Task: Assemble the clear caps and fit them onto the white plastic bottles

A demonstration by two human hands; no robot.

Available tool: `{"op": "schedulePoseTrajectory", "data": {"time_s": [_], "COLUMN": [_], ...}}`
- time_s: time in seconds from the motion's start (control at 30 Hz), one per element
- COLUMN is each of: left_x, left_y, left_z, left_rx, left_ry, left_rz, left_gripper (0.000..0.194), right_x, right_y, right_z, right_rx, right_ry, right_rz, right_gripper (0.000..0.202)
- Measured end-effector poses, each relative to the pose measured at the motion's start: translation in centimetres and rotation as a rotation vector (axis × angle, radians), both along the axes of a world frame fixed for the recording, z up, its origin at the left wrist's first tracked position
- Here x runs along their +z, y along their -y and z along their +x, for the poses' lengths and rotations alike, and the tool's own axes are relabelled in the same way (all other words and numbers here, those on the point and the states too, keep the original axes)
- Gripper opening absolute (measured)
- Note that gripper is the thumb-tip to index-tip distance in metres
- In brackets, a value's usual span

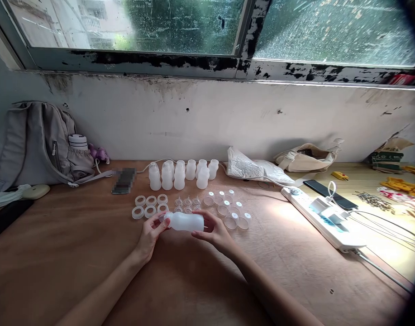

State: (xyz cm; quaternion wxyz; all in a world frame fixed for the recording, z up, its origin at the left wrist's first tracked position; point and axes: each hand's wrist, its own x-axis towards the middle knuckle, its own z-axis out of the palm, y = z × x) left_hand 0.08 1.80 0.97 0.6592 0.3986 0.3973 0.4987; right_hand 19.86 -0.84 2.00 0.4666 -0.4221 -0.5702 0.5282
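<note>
A frosted baby bottle (186, 222) lies level in the air between my hands, its narrower end to the left. My left hand (152, 233) is closed on that end, thumb and fingers on a clear piece there. Round the base on the right, my right hand (216, 232) curves its fingers and thumb. Just behind the bottle are clear nipples (188, 202), partly hidden by it. White collar rings (138, 213) lie in rows to the left. Clear round caps (231, 221) are spread to the right. Several more frosted bottles (179, 177) stand upright behind.
A grey backpack (31, 140) and a blurred phone-like slab (124, 180) are at the left. A white padded pouch (251, 167), a cream bag (309, 156), a power strip (319, 222) with cables and a black phone (329, 194) occupy the right. A wall and window rise behind.
</note>
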Motion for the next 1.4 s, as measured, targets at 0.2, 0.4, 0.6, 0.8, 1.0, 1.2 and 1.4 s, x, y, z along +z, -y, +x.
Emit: {"op": "schedulePoseTrajectory", "data": {"time_s": [0.2, 0.4, 0.6, 0.8, 1.0, 1.2, 1.4], "left_x": [0.2, 0.1, 0.5, 0.6, 0.3, 0.3, 0.5], "left_y": [0.0, -0.1, 0.0, 0.4, 0.0, 0.1, 0.3], "left_z": [-0.3, -0.4, -0.8, -0.3, -0.5, -0.6, -0.2], "left_rx": [-0.007, -0.03, -0.082, -0.046, -0.044, -0.074, -0.087], "left_ry": [-0.071, -0.098, -0.205, -0.203, -0.143, -0.148, -0.064], "left_rz": [0.056, 0.055, 0.227, 0.225, 0.189, 0.18, 0.036], "left_gripper": [0.037, 0.034, 0.038, 0.038, 0.036, 0.037, 0.039], "right_x": [0.2, 0.7, -0.3, 0.8, 0.6, -0.7, 0.5], "right_y": [0.1, 0.5, 0.1, 0.3, 0.8, 0.9, 1.2], "right_z": [0.4, 0.0, -0.1, 0.0, -0.7, -1.0, -1.2], "right_rx": [0.038, -0.009, 0.083, 0.075, 0.012, 0.095, -0.203], "right_ry": [-0.014, 0.05, -0.049, -0.104, -0.057, -0.058, 0.369], "right_rz": [0.033, 0.043, -0.477, -0.337, -0.25, -0.446, 0.164], "right_gripper": [0.048, 0.046, 0.051, 0.045, 0.038, 0.046, 0.04]}}
